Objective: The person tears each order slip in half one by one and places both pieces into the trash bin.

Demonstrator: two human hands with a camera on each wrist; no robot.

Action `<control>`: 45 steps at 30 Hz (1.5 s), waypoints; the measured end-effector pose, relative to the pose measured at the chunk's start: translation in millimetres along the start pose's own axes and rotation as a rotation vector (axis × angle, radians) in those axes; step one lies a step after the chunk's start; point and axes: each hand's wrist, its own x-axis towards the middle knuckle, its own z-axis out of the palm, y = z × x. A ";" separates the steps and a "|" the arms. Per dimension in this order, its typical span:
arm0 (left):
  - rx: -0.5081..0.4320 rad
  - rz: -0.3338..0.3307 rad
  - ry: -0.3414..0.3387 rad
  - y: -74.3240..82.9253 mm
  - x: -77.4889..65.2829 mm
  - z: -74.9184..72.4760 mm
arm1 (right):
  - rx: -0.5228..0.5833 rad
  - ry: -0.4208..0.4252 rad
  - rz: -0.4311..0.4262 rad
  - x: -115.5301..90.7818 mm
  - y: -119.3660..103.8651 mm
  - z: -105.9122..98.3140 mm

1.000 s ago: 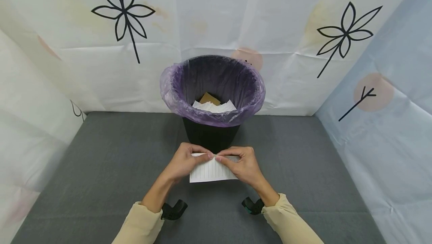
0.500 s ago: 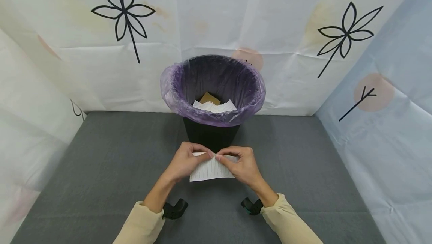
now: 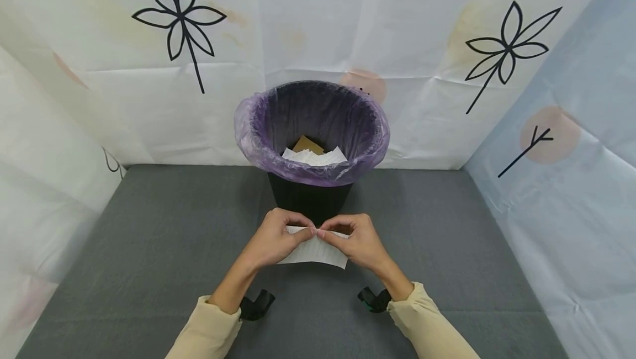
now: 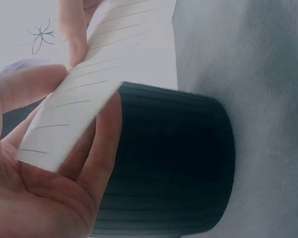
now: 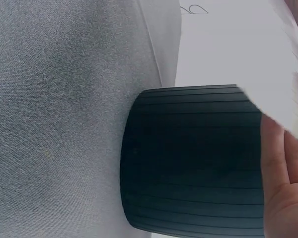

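A sheet of lined paper (image 3: 314,251) is held in front of the bin, above the grey table. The left hand (image 3: 275,239) pinches its upper edge near the middle between thumb and fingertips. Right beside it, the right hand (image 3: 359,240) pinches the same edge, the two thumb tips almost touching. In the left wrist view the ruled paper (image 4: 97,84) slants across the left hand (image 4: 49,198), with other fingers behind it. The right wrist view shows part of the sheet (image 5: 273,59) and fingers of the right hand (image 5: 283,168) under its edge.
Behind the hands stands a black bin (image 3: 310,196) with a purple liner (image 3: 253,132). Inside lie white paper pieces (image 3: 315,157) and a brown piece (image 3: 307,144). Printed white cloth walls (image 3: 318,16) border the grey tabletop (image 3: 174,226).
Both hands keep their pinch at nearly the same spot. The paper has tilted, its lower right corner now showing below the right hand and its lower left partly behind the left hand.
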 end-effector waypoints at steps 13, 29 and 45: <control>-0.311 -0.167 -0.012 -6.1 3.4 1.7 | -0.028 0.082 -0.123 1.5 -2.4 4.5; -0.216 -0.100 0.000 -6.0 2.7 -8.3 | 0.017 0.060 0.058 0.5 0.0 -5.1; -0.232 -0.188 0.017 -10.0 2.3 -8.5 | -0.023 0.146 0.072 2.1 0.3 -0.9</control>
